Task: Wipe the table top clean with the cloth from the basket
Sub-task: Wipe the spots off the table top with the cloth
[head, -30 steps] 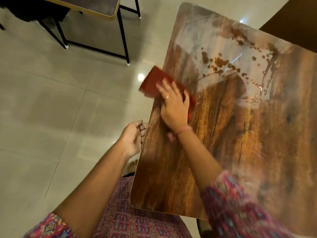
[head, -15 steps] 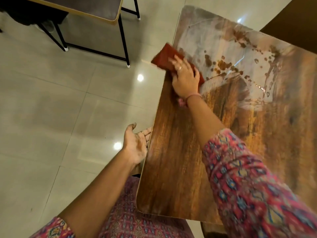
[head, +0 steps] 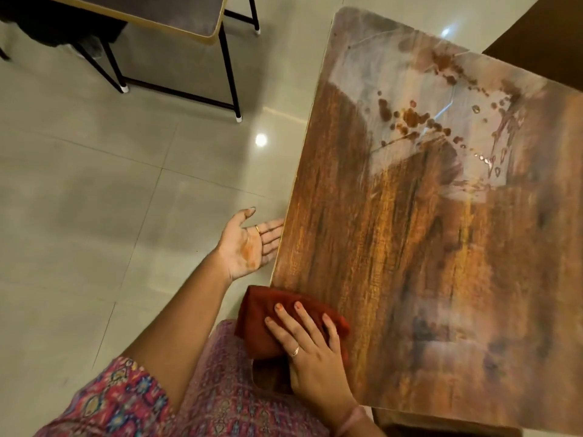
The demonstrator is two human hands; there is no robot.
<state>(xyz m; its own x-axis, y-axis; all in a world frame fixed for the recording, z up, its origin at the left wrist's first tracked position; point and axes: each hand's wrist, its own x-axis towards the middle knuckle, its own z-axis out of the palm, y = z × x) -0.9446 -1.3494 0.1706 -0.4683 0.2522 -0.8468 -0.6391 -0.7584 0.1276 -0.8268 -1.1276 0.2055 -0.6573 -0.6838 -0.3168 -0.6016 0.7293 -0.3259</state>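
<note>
A wood-grain table top (head: 410,263) fills the right side of the view. Brown splashes and drips (head: 410,119) spot its far part, around a pale glossy patch. A folded red cloth (head: 262,323) lies at the table's near left corner, partly hanging over the edge. My right hand (head: 312,354) presses flat on the cloth, fingers spread. My left hand (head: 249,244) hovers palm up beside the table's left edge, fingers apart, holding nothing, with an orange smear on the palm. No basket is in view.
Pale tiled floor (head: 110,200) lies to the left. Another table with thin black metal legs (head: 176,45) stands at the far left. A dark piece of furniture (head: 542,33) sits beyond the table's far right corner.
My right hand has pulled the cloth from the far left part of the table back along the left edge to the near corner. My left hand has turned palm up.
</note>
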